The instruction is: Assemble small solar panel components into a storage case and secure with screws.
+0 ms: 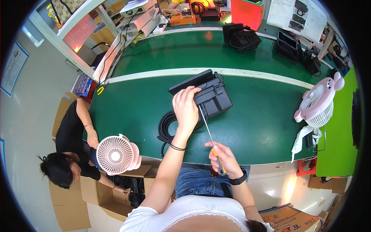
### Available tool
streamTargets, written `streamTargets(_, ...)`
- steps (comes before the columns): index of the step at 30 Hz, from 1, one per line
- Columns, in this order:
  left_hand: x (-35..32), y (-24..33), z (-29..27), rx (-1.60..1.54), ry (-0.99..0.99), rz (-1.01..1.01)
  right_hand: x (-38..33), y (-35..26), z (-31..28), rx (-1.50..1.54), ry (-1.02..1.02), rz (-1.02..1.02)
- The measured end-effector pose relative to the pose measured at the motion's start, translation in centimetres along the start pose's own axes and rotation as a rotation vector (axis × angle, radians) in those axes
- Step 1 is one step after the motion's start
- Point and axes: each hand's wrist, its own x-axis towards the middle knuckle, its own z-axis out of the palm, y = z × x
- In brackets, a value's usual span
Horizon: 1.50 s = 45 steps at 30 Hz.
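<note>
Fingers [225,150] around screwdriver [220,164], near table edge [266,162]

The bare right hand [225,157] is curled into a closed grip, its bare forearm [247,199] behind; ahead and left of that grip, the bare left hand [186,106] bends, back upward

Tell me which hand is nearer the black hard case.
Left: your left hand rests on the black hard case; your right hand is apart from it, nearer your body, holding a screwdriver.
</note>
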Motion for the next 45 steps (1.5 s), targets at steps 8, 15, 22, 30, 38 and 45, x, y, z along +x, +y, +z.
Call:
streamTargets(8, 0.0, 0.3, -0.4, 0.015, 0.004, 0.041, -1.5, -2.3, -1.7, -0.182, -0.055, -0.013)
streamTargets(15, -1.2, 2.2, -0.6, 0.021, -0.007, 0.185, -1.2, -3.9, -4.0, -0.21, 0.499, -0.766)
streamTargets(22, -6.9, 3.9, -2.8, 0.094, 0.039, 0.318, 1.5, -3.9, -6.4, -0.296, 0.703, -0.773)
streamTargets(30, -13.2, 5.0, -2.5, 0.245, 0.029, 0.426, 3.1, -4.5, -7.3, -0.337, 0.686, -0.777)
streamTargets(38, -12.0, 3.9, -2.4, 0.13, 0.13, 0.434, 3.8, -6.9, -7.4, -0.302, 0.582, -0.777)
streamTargets(45, -11.3, 3.2, -2.2, 0.02, 0.109, 0.39, 5.9, -6.6, -10.5, -0.262, 0.321, -0.873)
